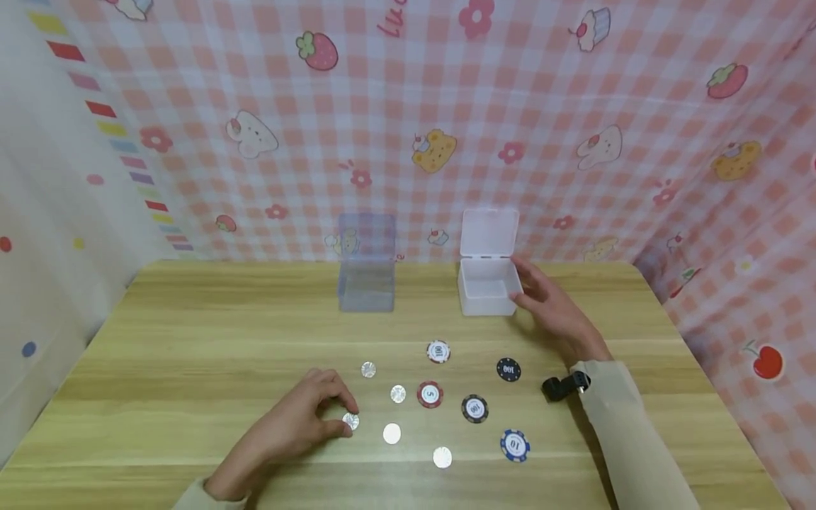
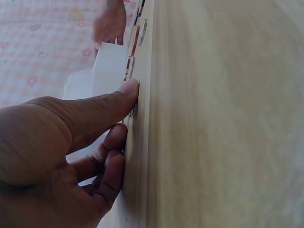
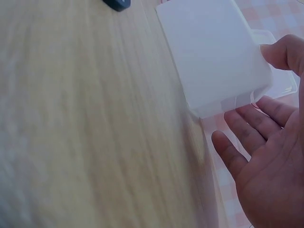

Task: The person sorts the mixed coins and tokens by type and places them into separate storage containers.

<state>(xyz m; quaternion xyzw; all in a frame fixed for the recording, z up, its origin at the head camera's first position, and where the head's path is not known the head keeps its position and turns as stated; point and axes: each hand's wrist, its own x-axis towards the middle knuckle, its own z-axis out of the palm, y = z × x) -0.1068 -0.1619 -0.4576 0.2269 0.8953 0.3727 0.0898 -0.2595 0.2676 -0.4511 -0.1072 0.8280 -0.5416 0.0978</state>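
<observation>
My left hand (image 1: 302, 418) pinches a silver coin (image 1: 350, 421) by its edges between thumb and index finger, low at the tabletop. In the left wrist view the thumb (image 2: 111, 104) covers most of that coin. My right hand (image 1: 554, 308) holds the right side of a white plastic box (image 1: 486, 307), thumb near the front corner and fingers toward the back. The box sits upright with its lid (image 1: 489, 232) raised. From the right wrist view, the thumb (image 3: 280, 53) presses the box wall while other fingers spread beside it.
A bluish clear box (image 1: 366, 294), lid up, stands left of the white one. Several silver coins (image 1: 398, 394) lie mid-table. To their right are poker chips: white-and-red (image 1: 438, 351), red (image 1: 430, 394), black (image 1: 508, 369) and blue (image 1: 515, 445). A checked curtain (image 1: 382, 127) hangs behind the table.
</observation>
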